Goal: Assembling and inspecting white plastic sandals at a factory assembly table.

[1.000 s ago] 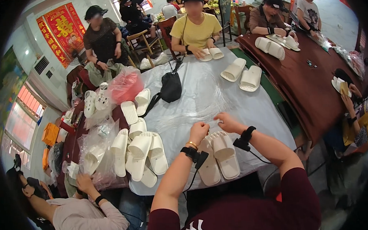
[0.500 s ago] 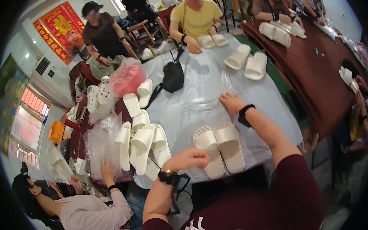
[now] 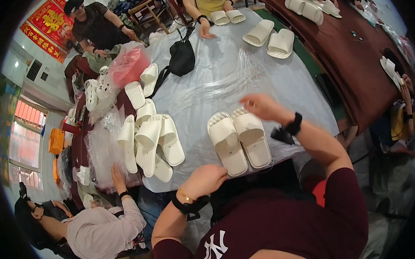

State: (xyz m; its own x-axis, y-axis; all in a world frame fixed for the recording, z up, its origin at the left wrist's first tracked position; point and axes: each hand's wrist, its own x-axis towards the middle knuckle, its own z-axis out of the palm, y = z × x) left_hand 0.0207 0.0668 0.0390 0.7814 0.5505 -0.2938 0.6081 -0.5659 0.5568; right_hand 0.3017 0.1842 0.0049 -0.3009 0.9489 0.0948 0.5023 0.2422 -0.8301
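A pair of cream slippers lies side by side near the table's front edge, toes pointing away from me. Beside the left slipper's heel, my left hand is closed, and whatever its fingers hold is too small to tell. My right hand hovers by the right slipper's toe, fingers drawn together and slightly blurred; anything between them cannot be made out. Behind the pair, a loose bundle of thin clear strands spreads across the grey-white table cover. A fine strand shows near the right slipper's heel.
Several cream slippers are piled on the left, near clear plastic bags and a pink bag. A black bag and another slipper pair lie farther back. Co-workers sit or stand around; a brown-covered table stands right.
My right hand has come back from the strands toward the slippers, its fingers closing. My left hand has drawn off the left slipper to beside its heel. The whole view has shifted.
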